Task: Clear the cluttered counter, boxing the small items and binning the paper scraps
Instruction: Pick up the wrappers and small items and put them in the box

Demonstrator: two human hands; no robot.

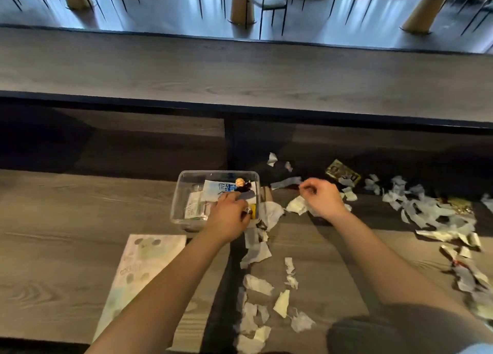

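clear box (pixel 184 193) sits mid-counter, just past the person's hands, w/ a little figurine (pixel 241 184) lying on a blue-and-white card (pixel 213 189) inside, and more flat packets on its left side. left hand (pixel 229 216) is down over the box's near right corner, fingers curled. smth small and yellowish shows by the fingertips, but can't tell if it's gripped. right hand (pixel 321 197) hovers just right of the box, above a pale scrap, fingers curled w/ thumb near forefinger. can't tell if anything's pinched. paper scraps (pixel 257 284) trail from the box's right edge toward the near edge of the counter (pixel 53 220); a bigger, blurry heap spreads far right. gold packet (pixel 342 172) lies at the back, right of the box, among scraps. printed sheet (pixel 144 268) lies flat near left, partly under the left forearm.
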